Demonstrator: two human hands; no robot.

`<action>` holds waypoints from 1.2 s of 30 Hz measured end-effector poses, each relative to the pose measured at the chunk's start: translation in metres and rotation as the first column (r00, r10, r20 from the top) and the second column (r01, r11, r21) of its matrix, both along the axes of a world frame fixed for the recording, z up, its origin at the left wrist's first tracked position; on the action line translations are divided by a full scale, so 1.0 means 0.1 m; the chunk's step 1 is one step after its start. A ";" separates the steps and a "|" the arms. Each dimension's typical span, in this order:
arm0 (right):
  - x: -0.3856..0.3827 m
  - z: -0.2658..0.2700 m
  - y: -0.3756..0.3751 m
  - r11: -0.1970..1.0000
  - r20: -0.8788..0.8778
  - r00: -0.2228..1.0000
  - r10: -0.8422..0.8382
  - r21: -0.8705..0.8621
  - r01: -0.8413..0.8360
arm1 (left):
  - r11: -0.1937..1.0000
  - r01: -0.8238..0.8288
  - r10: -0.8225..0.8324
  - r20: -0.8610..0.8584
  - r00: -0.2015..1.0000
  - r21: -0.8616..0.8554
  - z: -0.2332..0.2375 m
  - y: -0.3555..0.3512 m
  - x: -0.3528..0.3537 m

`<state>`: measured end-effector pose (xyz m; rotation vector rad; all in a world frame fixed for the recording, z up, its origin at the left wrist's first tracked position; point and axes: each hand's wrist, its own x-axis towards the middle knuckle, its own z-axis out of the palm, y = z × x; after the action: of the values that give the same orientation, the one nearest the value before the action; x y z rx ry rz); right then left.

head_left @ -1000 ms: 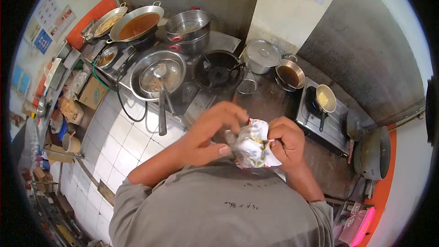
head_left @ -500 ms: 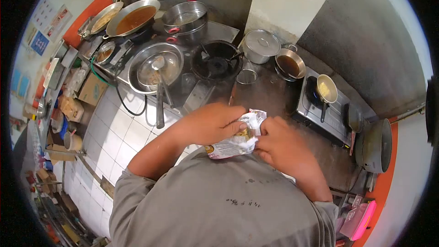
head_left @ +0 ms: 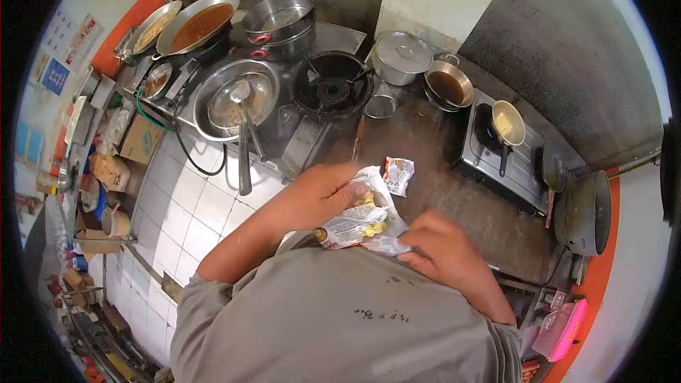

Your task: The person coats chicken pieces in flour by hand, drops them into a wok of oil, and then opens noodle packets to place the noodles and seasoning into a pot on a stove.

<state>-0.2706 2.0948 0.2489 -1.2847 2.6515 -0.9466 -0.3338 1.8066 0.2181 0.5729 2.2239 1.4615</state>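
Tiled ledge: bare white tiles at your far left, running along the near edge.
Wok: its ladle handles jut out over those tiles toward you.
Left hand: fingers closed round the top of the noodle packet, held close to your chest at the counter's near edge.
Noodle packet: open now, with yellow noodles showing; half a second ago it was still bunched shut.
Sachet: newly lying on the dark counter just beyond the packet, clear of both hands.
Right hand: has dropped to the packet's lower corner, touching it; its fingers are tucked under, so you cannot tell whether they pinch.
Small stove: bare counter lies before it; a pan handle points your way.
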 end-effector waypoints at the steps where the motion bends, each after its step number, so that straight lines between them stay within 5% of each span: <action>1: -0.03 0.14 0.00 0.983 0.080 0.988 -0.129 -0.120 0.138 | 0.997 0.073 -0.073 -0.001 0.997 -0.015 0.04 0.00 -0.04; 3: -0.14 0.26 -0.03 0.933 0.171 0.954 -0.245 -0.225 0.280 | 0.989 0.145 -0.145 -0.003 0.989 -0.028 0.13 0.02 -0.08; 9: -0.37 0.29 -0.33 0.970 -0.235 0.955 -0.183 0.113 0.214 | 0.932 0.316 -0.339 -0.124 0.932 -0.177 0.28 0.23 -0.14; 15: -0.37 0.08 -0.35 0.963 -0.422 0.900 -0.108 0.181 0.200 | 0.908 0.293 -0.345 -0.138 0.928 -0.301 0.20 0.26 -0.14; 22: -0.37 0.20 -0.28 0.949 -0.420 0.905 -0.067 0.254 0.188 | 0.874 0.342 -0.411 -0.149 0.899 -0.346 0.06 0.34 -0.15; 28: -0.47 0.26 -0.31 0.939 -0.439 0.876 -0.199 0.171 0.299 | 0.827 0.388 -0.458 -0.087 0.885 -0.407 0.13 0.51 -0.08; 31: -0.49 0.27 -0.23 0.943 -0.378 0.897 -0.231 0.141 0.302 | 0.744 0.506 -0.583 -0.052 0.811 -0.437 0.07 0.53 -0.12; 33: -0.44 0.36 -0.17 0.927 -0.010 0.936 -0.352 -0.141 0.348 | 0.949 0.287 -0.296 -0.060 0.953 -0.131 0.14 0.52 -0.10; 34: -0.43 0.36 -0.10 0.926 -0.008 0.935 -0.355 -0.143 0.350 | 0.948 0.289 -0.299 -0.058 0.952 -0.133 0.11 0.47 -0.12; 36: -0.40 0.34 0.08 0.970 0.226 0.968 -0.114 -0.185 0.157 | 0.992 0.123 -0.121 0.107 0.987 -0.012 -0.05 0.42 -0.20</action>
<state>-0.3107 2.1023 0.2825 -0.9740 2.5552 -1.3213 -0.3535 1.8489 0.2134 0.5997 2.0808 1.3752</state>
